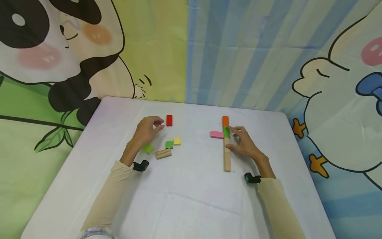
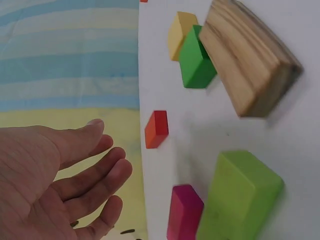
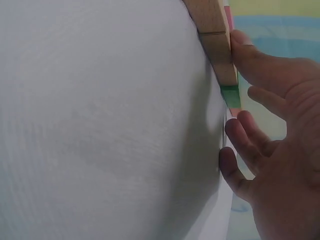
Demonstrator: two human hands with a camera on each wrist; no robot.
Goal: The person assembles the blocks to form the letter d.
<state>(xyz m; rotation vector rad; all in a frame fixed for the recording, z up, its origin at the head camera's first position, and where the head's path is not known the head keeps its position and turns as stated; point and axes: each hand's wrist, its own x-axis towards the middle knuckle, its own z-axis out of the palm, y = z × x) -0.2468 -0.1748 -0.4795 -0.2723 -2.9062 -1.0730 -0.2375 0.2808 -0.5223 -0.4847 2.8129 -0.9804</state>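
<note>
Column (image 1: 227, 140): blocks laid end to end on the white table (image 1: 191, 205), right of centre. Orange block (image 1: 225, 120) at the far end, green block (image 1: 226, 132) next, then two plain wooden blocks (image 1: 227, 161) running toward the person. Seam between the wooden pair shows in right wrist view.
Pink block (image 1: 217, 134): lies crosswise on the column's left, one end at the column near the green-to-wood joint.
Right hand (image 1: 244, 142): at the column's right side, thumb and index finger spread wide, others slightly bent. Thumb tip on the wooden pair near the seam, index fingertip at the green block. Not a pinch.
Left hand (image 1: 148, 131): above the table, fingers loosely bent, thumb apart from them, holding nothing. Red block (image 1: 169, 120) is nearest its fingertips, small gap between.
Left group: yellow block (image 1: 177, 141), small green block (image 1: 169, 144) just beside it, grained wooden block (image 1: 163, 154) on the small green one's near side. Can't tell if those last two touch.
Lime block (image 1: 148, 148): partly covered by the left arm in head view.
Magenta block (image 2: 185, 212): beside the lime one in left wrist view; contact unclear.
Sleeves (image 1: 104, 196): beige, both arms.
Backdrop (image 1: 155, 49): printed cloth, panda at left, blue stripes right of centre.
</note>
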